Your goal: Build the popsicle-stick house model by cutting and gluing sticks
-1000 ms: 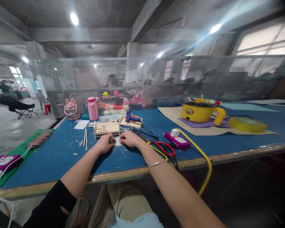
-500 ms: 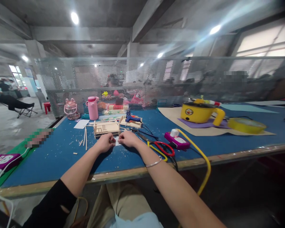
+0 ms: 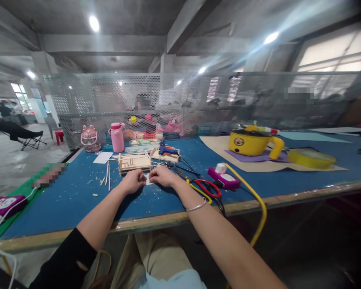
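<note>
My left hand [image 3: 134, 180] and my right hand [image 3: 161, 176] rest close together on the blue table [image 3: 78, 200], both with fingers curled. Between them lies a small white piece [image 3: 147, 179] that both hands pinch at its edges. Just behind the hands stands a small frame built of wooden sticks [image 3: 134, 162]. A few loose wooden sticks [image 3: 108, 174] lie to the left of it. A silver bracelet [image 3: 195, 207] circles my right wrist.
Red-handled scissors [image 3: 208, 188], a purple device [image 3: 224, 178] with a yellow cable [image 3: 255, 200], a blue glue gun [image 3: 167, 150], a pink bottle [image 3: 117, 137] and a yellow pot [image 3: 252, 141] sit on the table. A mesh screen [image 3: 198, 100] closes the far side; people sit behind it.
Both hands have stayed at the white piece, with only slight finger movement. The view has shifted very little.
</note>
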The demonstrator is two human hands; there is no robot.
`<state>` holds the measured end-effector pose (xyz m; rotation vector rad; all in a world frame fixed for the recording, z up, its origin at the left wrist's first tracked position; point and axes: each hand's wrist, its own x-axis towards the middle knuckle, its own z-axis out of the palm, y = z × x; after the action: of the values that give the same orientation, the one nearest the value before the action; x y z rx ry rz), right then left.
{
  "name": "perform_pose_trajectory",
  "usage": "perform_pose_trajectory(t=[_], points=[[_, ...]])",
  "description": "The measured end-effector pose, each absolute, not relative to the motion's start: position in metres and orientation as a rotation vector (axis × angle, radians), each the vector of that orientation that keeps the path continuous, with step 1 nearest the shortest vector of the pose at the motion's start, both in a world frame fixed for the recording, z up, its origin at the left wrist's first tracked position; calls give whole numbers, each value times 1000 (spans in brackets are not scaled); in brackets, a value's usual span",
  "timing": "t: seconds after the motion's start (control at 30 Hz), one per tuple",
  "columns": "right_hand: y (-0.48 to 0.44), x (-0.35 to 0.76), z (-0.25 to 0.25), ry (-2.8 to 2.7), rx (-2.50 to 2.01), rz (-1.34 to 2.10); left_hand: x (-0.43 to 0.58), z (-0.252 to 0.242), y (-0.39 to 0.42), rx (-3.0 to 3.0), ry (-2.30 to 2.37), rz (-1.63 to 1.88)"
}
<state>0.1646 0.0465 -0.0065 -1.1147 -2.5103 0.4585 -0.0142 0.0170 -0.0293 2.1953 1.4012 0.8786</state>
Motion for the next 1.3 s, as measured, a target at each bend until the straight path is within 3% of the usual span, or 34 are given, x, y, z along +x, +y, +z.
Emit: perform_pose_trajectory(t=[0.3, 0.8, 1.07, 1.3], points=[[47, 165, -7, -2522, -1121, 380, -16, -32, 20, 2182, 1354, 906], [38, 158, 0, -1975, -840, 1092, 1, -17, 11, 1732, 1011, 1309], [44, 159, -6, -2065, -993, 933, -1, -21, 10, 1917, 1235, 1265], [41, 160, -4, -2013, -916, 1166, 1, -18, 8, 1855, 1267, 1267]])
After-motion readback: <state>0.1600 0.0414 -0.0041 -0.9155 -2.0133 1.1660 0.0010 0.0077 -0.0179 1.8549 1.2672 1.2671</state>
